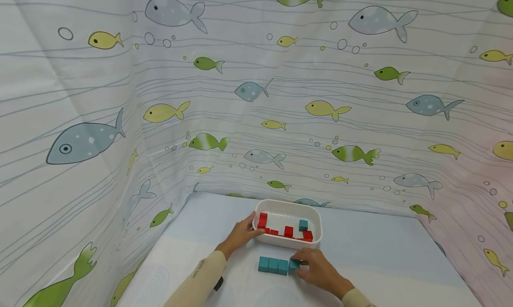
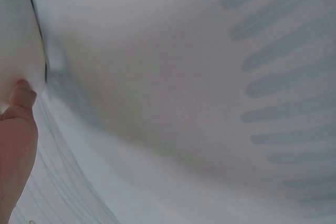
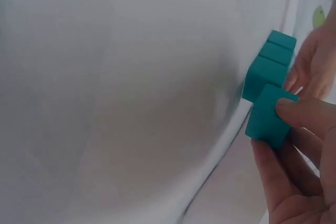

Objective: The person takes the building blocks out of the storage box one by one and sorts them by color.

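Three teal cubes stand lined up off the tray's near edge, the right hand pinching a fourth cube just beside, the left hand gripping the tray's left end, one teal cube left inside with red blocks.

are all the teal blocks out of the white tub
No, one teal block sits inside the white tub with the red blocks.

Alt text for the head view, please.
A right hand pinches a teal block beside a row of three teal blocks on a pale table. The left hand grips a white bin holding red pieces and another teal block; a fish-print backdrop rises behind.
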Motion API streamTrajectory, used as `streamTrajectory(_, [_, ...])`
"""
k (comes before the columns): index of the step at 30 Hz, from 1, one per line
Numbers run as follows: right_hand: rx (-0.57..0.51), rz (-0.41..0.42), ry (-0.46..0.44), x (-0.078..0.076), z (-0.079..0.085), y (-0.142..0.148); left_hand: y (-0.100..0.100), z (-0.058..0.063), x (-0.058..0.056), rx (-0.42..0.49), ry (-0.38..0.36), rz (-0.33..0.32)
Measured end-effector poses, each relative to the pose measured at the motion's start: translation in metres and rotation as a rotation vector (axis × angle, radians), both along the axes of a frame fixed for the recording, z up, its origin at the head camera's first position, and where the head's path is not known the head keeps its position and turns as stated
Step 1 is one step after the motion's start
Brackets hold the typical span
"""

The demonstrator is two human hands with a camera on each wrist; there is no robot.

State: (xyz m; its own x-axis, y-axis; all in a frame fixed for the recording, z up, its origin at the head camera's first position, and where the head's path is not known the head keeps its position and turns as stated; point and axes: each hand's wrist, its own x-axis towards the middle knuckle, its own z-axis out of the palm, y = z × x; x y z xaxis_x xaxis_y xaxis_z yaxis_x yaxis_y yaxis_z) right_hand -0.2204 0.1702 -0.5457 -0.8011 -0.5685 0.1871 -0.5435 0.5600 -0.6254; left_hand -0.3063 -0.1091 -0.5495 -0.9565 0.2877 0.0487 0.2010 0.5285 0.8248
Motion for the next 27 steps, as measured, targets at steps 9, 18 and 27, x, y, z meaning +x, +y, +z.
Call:
streamTrajectory(9, [-0.002, -0.036, -0.081, 0.001, -0.008, -0.003, 0.001, 0.000, 0.000, 0.004, 0.007, 0.000])
streamTrajectory(18, [-0.016, -0.045, -0.076, 0.001, -0.012, -0.003, 0.002, 0.002, 0.002, 0.008, -0.009, 0.003])
streamTrajectory(27, [-0.046, -0.053, -0.103, 0.000, -0.016, -0.002, 0.001, 0.002, 0.003, 0.014, -0.005, 0.007])
